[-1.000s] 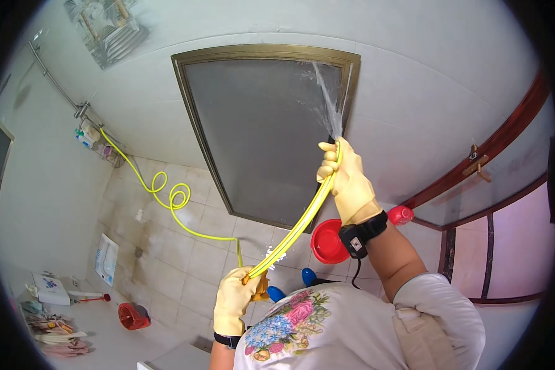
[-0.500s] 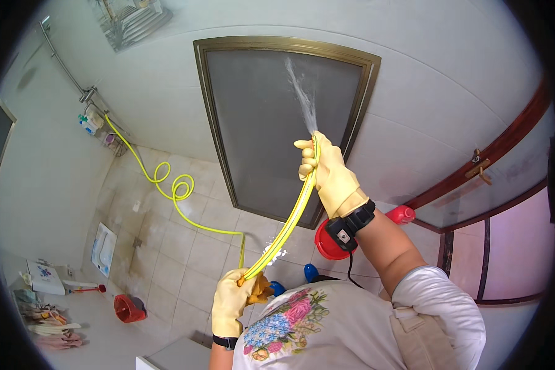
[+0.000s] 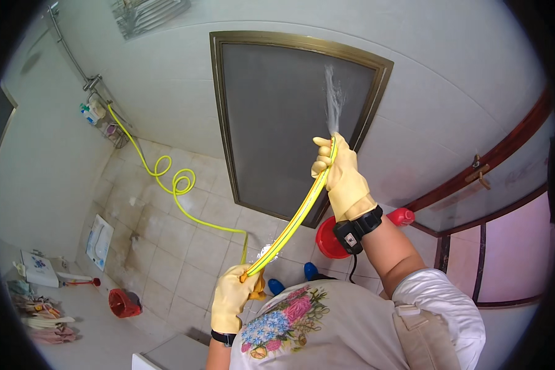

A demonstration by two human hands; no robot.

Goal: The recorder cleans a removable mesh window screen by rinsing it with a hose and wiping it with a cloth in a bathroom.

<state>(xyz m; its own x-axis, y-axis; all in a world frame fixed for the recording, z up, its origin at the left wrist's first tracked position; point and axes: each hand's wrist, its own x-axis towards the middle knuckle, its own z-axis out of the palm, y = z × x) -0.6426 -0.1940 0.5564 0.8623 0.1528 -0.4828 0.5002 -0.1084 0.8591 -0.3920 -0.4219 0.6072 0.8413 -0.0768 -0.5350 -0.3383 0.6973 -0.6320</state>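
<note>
A yellow-green hose runs in a curve between my hands, both in cream rubber gloves. My right hand is closed round the hose near its end, in front of the framed grey panel. Water sprays up from the hose end against that panel. Lower and to the left, my left hand grips the hose together with an orange-brown cloth or glove-like piece, whose kind I cannot make out. From there the hose drops to the floor and leads in loops toward the shower fitting on the wall.
A red basin and a red bottle-like object lie near the right wall. A wood-framed door is at the right. Left are a squat toilet pan, a red bin and hanging cloths. Tiled floor lies below.
My right hand and the water jet have shifted right relative to the panel; the jet now points more straight up. My left hand stays on the hose. The whole view has swung slightly.
</note>
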